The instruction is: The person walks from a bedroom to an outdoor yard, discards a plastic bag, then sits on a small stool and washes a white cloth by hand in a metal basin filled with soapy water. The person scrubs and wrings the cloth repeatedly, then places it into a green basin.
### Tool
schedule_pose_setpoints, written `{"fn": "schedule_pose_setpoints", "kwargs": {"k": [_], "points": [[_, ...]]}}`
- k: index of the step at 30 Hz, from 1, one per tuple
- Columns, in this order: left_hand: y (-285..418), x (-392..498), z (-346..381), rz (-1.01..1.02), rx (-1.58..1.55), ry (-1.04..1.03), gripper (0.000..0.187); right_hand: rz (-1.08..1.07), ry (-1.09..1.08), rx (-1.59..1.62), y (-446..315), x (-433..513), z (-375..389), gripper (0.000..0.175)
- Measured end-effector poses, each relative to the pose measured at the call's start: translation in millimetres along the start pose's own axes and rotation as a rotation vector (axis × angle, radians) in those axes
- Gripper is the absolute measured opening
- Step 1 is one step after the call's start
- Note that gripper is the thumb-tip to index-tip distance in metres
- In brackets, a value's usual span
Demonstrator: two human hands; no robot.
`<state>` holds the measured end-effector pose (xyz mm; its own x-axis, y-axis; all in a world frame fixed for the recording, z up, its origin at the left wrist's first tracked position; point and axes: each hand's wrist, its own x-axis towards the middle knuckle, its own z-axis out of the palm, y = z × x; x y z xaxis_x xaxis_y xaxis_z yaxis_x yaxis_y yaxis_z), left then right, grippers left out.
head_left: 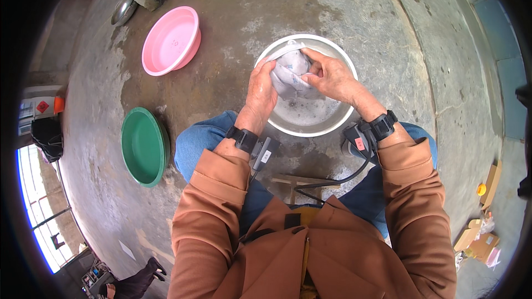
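Observation:
Both my hands hold a wet, pale grey cloth (pixel 289 68) with small blue marks above a round, white-rimmed basin (pixel 312 132). My left hand (pixel 262 90) grips the cloth's left side, its thumb near the upper edge. On the other side, my right hand (pixel 332 75) pinches the fabric between thumb and fingers. Soapy, cloudy water (pixel 307 113) with foam lies in the basin below. Part of the cloth hangs low over the water; whether it dips in I cannot tell. A black strap with a small device is on each wrist.
A pink basin (pixel 172 43) and a green basin (pixel 143 147) stand on the wet concrete floor to the left. Farther off is a metal bowl (pixel 124 11). Cardboard boxes (pixel 484 246) lie at the lower right. Another person's dark-clothed leg (pixel 135 279) shows at lower left.

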<state>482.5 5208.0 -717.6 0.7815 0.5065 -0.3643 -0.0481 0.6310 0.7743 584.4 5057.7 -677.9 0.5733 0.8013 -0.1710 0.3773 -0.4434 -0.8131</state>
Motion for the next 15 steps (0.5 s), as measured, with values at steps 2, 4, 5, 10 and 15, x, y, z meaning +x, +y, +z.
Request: {"fn": "schedule_pose_setpoints", "kwargs": {"k": [2, 4, 5, 10, 15], "points": [[0.6, -1.3, 1.3, -0.012, -0.009, -0.026, 0.028, -0.012, 0.019, 0.095, 2.6, 0.7, 1.1, 0.051], [1.1, -2.2, 2.1, -0.040, -0.026, -0.043, 0.029, 0.005, 0.081, 0.179, 5.7, 3.0, 7.0, 0.049], [1.4, -2.3, 2.3, -0.067, -0.040, -0.046, 0.029, 0.012, 0.111, 0.219, 7.0, 4.5, 10.7, 0.049], [2.5, -1.4, 2.8, -0.113, -0.013, -0.101, 0.031, -0.006, 0.196, 0.227, 12.4, 7.7, 16.7, 0.035], [0.9, -3.5, 7.3, -0.115, 0.064, -0.059, 0.031, 0.066, 0.222, 0.271, 9.7, 6.6, 8.0, 0.025]]}}
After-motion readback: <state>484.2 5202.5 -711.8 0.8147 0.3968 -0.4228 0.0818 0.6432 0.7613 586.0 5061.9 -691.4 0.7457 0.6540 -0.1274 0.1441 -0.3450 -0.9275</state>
